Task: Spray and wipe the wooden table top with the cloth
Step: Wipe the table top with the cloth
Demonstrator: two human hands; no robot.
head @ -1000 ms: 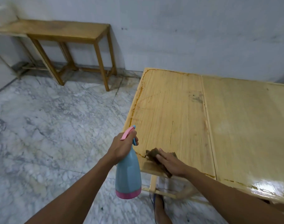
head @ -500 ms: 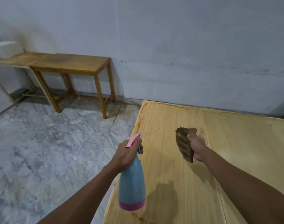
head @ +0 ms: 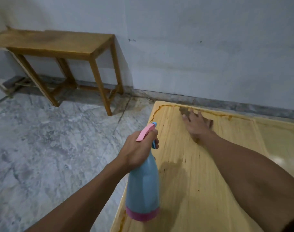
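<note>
**Cloth at the far corner, sprayer held back at the left edge**

The right hand lies flat near the top centre of the frame, fingers spread and straight, pressing the dark cloth onto the wooden table top. Only a scrap of the cloth shows past the fingertips; the rest is under the palm, and motion blur hides its outline. It sits just beside the brown stain line that rims the far left corner of the top.

The left hand is lower and closer to the camera, at centre frame, its fingers curled round the neck of the blue spray bottle, which hangs upright over the table's left edge. The nozzle points up-frame, toward the cloth.

The stain runs two ways from the corner: rightward along the far edge, and down-frame along the left edge toward the bottle. The right hand is much the nearer to the corner, so wiping there is probably its job. A stroke would likely follow one of those lines; if more spray is wanted, the bottle is already aimed that way.

A small wooden side table stands against the wall at upper left.
</note>
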